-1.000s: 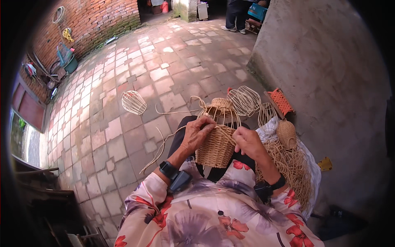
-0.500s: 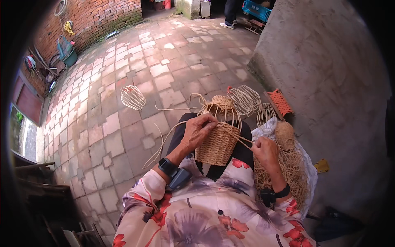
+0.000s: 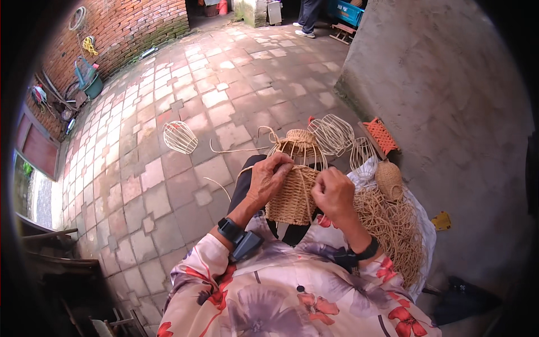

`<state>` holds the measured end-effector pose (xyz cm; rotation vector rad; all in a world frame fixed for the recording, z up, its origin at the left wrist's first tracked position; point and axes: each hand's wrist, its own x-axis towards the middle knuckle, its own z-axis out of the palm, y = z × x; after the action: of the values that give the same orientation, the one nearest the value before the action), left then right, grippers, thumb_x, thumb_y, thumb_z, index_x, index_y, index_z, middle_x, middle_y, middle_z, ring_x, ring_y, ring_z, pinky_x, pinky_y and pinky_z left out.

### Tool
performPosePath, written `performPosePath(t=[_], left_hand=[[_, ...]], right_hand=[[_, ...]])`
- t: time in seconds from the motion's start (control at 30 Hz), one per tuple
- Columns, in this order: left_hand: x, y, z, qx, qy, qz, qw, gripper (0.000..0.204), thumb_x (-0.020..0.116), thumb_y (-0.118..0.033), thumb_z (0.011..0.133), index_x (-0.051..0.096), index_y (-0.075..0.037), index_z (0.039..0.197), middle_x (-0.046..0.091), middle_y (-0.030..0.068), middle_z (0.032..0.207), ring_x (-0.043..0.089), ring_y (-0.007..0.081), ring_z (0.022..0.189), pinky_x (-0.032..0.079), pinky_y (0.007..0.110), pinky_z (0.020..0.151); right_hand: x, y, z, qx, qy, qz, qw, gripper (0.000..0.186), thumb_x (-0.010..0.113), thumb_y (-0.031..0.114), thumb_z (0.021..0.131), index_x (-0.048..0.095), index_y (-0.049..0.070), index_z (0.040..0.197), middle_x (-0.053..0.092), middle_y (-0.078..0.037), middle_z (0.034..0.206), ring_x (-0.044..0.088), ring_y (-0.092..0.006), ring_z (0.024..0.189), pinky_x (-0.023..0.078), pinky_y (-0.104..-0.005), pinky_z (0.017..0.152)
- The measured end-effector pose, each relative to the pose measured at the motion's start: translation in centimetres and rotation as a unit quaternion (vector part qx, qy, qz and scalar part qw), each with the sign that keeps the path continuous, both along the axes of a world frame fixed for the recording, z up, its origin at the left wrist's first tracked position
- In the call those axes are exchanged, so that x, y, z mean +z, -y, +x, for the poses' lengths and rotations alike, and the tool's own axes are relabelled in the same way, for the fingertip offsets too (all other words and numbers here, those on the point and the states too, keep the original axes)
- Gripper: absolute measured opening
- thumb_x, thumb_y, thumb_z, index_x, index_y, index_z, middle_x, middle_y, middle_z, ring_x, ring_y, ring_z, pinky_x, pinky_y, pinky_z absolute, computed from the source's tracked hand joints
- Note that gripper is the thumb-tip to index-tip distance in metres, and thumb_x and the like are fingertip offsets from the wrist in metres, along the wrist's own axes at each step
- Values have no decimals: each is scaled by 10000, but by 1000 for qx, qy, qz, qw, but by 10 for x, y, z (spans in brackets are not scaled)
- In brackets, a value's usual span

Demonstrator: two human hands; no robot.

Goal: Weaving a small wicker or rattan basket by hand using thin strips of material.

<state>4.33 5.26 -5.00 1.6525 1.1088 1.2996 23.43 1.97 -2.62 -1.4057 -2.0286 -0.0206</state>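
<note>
A partly woven basket (image 3: 289, 203) of tan twisted cord rests between my knees. Its lower body is closely woven, bare ribs rise above that, and a woven ring (image 3: 301, 136) tops them. My left hand (image 3: 269, 178) is closed on the basket's upper left edge, where the weave meets the ribs. At the right side my right hand (image 3: 335, 194) is closed, its fingertips on a strand of cord (image 3: 306, 188) that slants across the front of the weave. The exact pinch of both hands is partly hidden by the fingers.
Pale rib frames lie on the paving: one (image 3: 180, 137) at left, others (image 3: 332, 135) beyond the basket. To my right, a white sack (image 3: 425, 230) holds loose cord (image 3: 387, 238) and a small woven piece (image 3: 388, 181). A concrete wall (image 3: 443, 112) borders the right; a person (image 3: 309, 17) stands far off.
My right hand has moved left and up against the basket, from where it held the strands stretched out to the right. My left hand stays nearly in place. The loose cord at left has shifted.
</note>
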Motion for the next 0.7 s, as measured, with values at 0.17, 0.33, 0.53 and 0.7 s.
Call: performPosePath(t=[0.17,0.33,0.53,0.7], left_hand=[[1,0,-1,-5,21,-19,1000,101,613,-86,875,619,2,925,616,22,774,552,88,731,463,250,700],[2,1,-1,-7,-22,-16,1000,109,611,-97,887,630,1,930,618,12,783,549,77,735,457,235,687],[0,-2,2,-9,4,-23,1000,101,616,-94,868,638,-15,928,629,42,772,578,110,718,466,248,677],[-1,-2,5,1,1,-10,1000,101,627,-103,849,643,-32,919,641,74,750,607,144,690,480,269,666]], right_hand=[[-64,34,150,-254,143,-298,909,97,632,127,704,601,74,779,613,-120,777,602,-314,700,473,-412,609],[-43,21,96,-78,-116,-88,986,201,657,73,718,611,51,912,600,-128,869,594,-314,812,477,-396,734],[4,-8,-7,48,-10,73,996,211,696,107,656,567,92,822,516,-75,829,524,-267,847,388,-393,755],[4,-9,-17,-7,57,89,994,172,650,86,625,503,91,714,477,-82,777,500,-269,805,372,-409,716]])
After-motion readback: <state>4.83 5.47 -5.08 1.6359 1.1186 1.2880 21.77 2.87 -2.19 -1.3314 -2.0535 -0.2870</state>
